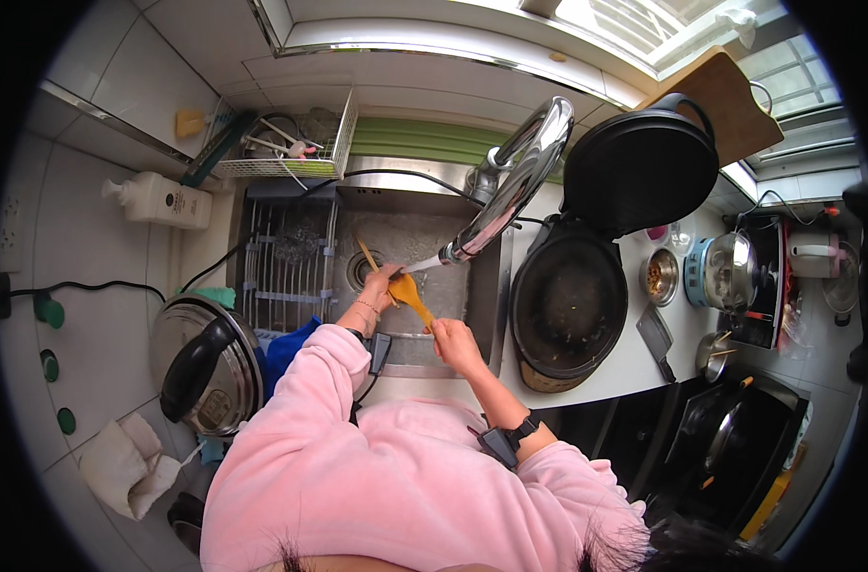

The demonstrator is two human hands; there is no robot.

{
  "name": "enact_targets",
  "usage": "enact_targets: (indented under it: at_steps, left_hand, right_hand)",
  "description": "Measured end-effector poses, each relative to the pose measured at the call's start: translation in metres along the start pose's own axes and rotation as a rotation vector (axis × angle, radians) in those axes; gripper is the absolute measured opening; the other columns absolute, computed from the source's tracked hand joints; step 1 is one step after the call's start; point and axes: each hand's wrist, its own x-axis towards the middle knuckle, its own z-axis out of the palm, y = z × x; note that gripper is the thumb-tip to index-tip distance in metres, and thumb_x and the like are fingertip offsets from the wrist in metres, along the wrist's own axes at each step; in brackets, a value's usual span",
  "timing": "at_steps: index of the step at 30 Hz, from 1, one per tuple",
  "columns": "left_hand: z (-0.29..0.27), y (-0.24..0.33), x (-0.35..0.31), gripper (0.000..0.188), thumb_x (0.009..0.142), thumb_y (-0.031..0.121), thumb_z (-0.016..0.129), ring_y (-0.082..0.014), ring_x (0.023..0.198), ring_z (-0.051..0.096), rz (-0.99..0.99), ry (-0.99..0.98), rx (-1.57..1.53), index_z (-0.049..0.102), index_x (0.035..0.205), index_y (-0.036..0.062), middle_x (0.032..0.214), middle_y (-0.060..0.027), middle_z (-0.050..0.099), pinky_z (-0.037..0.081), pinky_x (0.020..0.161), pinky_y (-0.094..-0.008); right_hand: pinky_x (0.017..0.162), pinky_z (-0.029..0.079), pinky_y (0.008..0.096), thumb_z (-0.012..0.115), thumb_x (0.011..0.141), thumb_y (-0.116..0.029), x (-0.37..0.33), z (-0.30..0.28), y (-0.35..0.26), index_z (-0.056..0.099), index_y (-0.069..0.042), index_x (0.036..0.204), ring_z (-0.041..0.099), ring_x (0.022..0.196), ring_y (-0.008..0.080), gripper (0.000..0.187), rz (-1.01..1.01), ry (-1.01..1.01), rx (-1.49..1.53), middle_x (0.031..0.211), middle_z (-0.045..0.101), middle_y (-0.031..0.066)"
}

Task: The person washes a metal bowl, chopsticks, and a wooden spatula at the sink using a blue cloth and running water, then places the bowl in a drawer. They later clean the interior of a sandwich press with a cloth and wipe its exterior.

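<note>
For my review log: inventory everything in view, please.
Sink: one, steel, centre
Spatula: one, yellow, over sink
Thin stick: at least one, tan, over sink
Faucet: one, chrome, above sink
Slatted rack: one, blue-grey, sink's left
Wire basket: one, white, behind sink
Pump bottle: one, white, left
Lidded cooker: one, silver-black, left
Cloth: one, white, lower left
Griddle: one, black, open, right
Cutting board: one, brown, upper right
Cleaver: one, silver-black, right counter
Bowl: one, silver, beside cleaver
Far-right kitchenware: several, mixed colours, count unclear
Left hand: one, pink-sleeved, at spatula's head
Right hand: one, pink-sleeved, holding spatula's handle
</note>
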Motion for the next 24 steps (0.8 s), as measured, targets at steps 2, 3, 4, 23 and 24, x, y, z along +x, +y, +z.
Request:
enact_targets:
  at_steps: [2,3,4,23,24]
  left_hand:
    - [-0.004,-0.001,0.000,0.034,0.099,0.022,0.038,-0.0320,0.084,0.064,-0.023,0.029,-0.139,0.050,0.111,-0.0070,0.094,-0.0178,0.062,0.055,0.073,-0.0434]
    - [-0.003,-0.004,0.000,0.033,0.099,0.023,0.036,-0.0315,0.087,0.063,-0.057,0.027,-0.221,0.049,0.112,-0.0050,0.097,-0.0172,0.061,0.055,0.074,-0.0419]
    - [-0.002,-0.005,-0.002,0.034,0.100,0.022,0.033,-0.0319,0.092,0.062,-0.034,0.011,-0.197,0.047,0.114,-0.0056,0.102,-0.0184,0.060,0.053,0.079,-0.0421]
    - [0.045,0.022,-0.063,0.041,0.100,0.019,0.022,-0.0349,0.113,0.052,0.133,-0.033,-0.099,0.033,0.127,-0.0100,0.124,-0.0271,0.049,0.046,0.094,-0.0417]
    - [0.046,0.021,-0.064,0.042,0.101,0.022,0.021,-0.0353,0.113,0.051,0.134,-0.038,-0.064,0.034,0.126,-0.0100,0.124,-0.0271,0.050,0.045,0.094,-0.0428]
  right_hand:
    - [0.054,0.048,0.0388,0.042,0.093,-0.022,0.009,0.004,0.002,0.065,-0.003,0.090,0.059,0.051,0.0238,0.030,-0.168,0.219,-0.183,0.054,0.057,0.0099]
    - [0.055,0.048,0.0400,0.043,0.093,-0.020,0.014,0.008,0.003,0.065,-0.004,0.092,0.059,0.052,0.0259,0.028,-0.157,0.286,-0.270,0.054,0.057,0.0108]
    - [0.059,0.048,0.0422,0.044,0.092,-0.019,0.021,0.012,0.002,0.064,-0.005,0.095,0.060,0.057,0.0293,0.025,-0.289,0.400,-0.312,0.059,0.058,0.0131]
    - [0.074,0.044,0.0480,0.047,0.087,-0.005,0.047,0.030,-0.019,0.054,-0.002,0.115,0.056,0.085,0.0419,0.029,-0.494,0.355,-0.179,0.087,0.054,0.0244]
    - [0.074,0.044,0.0485,0.046,0.087,-0.006,0.054,0.029,-0.021,0.056,-0.001,0.113,0.056,0.086,0.0429,0.027,-0.497,0.361,-0.135,0.086,0.056,0.0255]
